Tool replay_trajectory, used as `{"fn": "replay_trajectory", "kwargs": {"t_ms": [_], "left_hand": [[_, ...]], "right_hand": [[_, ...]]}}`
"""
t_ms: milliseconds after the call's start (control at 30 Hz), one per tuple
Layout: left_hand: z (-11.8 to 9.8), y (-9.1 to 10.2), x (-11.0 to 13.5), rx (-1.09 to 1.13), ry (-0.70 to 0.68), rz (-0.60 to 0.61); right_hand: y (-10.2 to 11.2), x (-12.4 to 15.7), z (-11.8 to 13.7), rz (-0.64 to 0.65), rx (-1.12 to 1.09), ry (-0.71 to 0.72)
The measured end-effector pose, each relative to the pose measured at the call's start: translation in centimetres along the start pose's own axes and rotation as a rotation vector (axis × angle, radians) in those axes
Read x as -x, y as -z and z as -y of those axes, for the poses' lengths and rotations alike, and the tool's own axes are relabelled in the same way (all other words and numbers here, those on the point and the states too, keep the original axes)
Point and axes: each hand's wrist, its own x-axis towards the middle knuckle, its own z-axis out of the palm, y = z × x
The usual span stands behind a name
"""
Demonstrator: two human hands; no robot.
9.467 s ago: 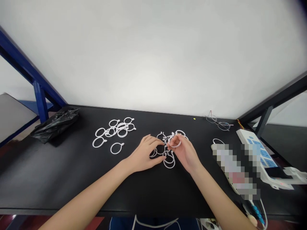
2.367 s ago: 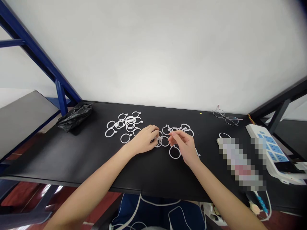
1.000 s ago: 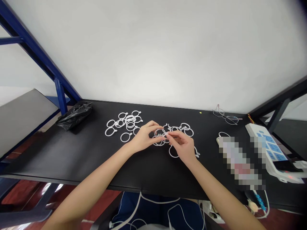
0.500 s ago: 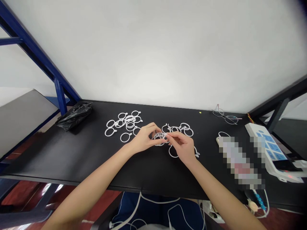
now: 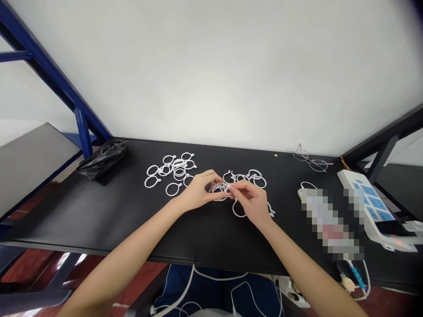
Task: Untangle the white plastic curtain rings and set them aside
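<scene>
Over the middle of the black table, my left hand [image 5: 202, 188] has its thumb and fingers curled around a white ring [image 5: 218, 188]. My right hand [image 5: 251, 200] pinches the right side of that ring, where a small knob or clip sits. More white rings lie right under and behind my fingers, so I cannot tell how many are held. To the left is a loose pile of white rings [image 5: 179, 172] with small knobs. Several open white rings [image 5: 257, 179] lie behind and beside my right hand, one partly covered by it.
A black plastic bag [image 5: 104, 159] rests at the table's back left. Eyeglasses [image 5: 309, 160] lie at the back right. Nearer on the right are a blurred-out phone-like item [image 5: 330, 224] with a cable and a white power strip [image 5: 372, 207]. A pale wall [image 5: 211, 79] rises behind the black table [image 5: 109, 211].
Hardly anything differs. Both hands stay on the white ring, with only a slight shift of the right fingers.
</scene>
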Motion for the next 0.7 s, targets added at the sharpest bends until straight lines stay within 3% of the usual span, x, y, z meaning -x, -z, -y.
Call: {"fn": "replay_trajectory", "kwargs": {"t_ms": [700], "left_hand": [[-0.51,0.35,-0.01,0.009,0.000,0.022]], "right_hand": [[-0.08,-0.04,0.35,0.011,0.000,0.021]]}}
